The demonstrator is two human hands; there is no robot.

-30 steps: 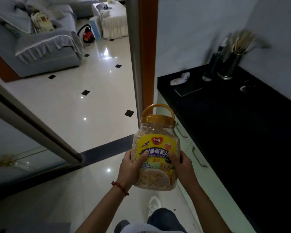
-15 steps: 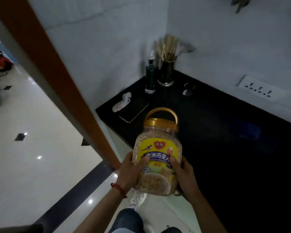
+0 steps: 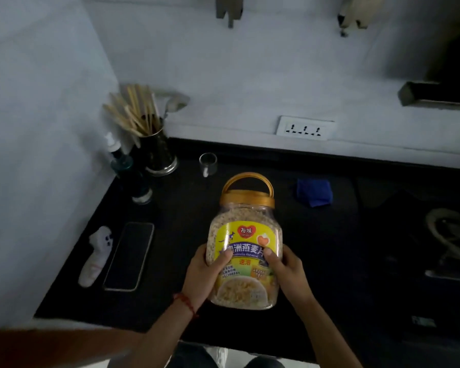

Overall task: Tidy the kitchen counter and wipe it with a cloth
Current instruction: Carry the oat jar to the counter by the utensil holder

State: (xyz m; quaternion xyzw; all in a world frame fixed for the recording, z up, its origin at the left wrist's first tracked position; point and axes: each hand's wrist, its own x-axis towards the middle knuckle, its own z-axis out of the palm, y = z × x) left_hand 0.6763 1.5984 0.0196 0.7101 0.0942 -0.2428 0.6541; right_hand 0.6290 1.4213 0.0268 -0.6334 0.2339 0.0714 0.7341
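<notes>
Head view. At 9 o'clock on the black counter, a white figurine-shaped object and a flat glass-faced phone lie side by side, parked clear of the centre. At 10 o'clock, a pump bottle and a metal holder of wooden chopsticks stand in the corner, likely kept out of the working area. A small clear glass sits at 11 o'clock. Centre: the left hand and right hand clasp opposite sides of a clear plastic oat jar, fingers curled closed around it, thumbs on its yellow label; whether its base touches the counter cannot be told. The two-handed hold suggests weight. At 1 o'clock lies the folded blue cloth, unused.
</notes>
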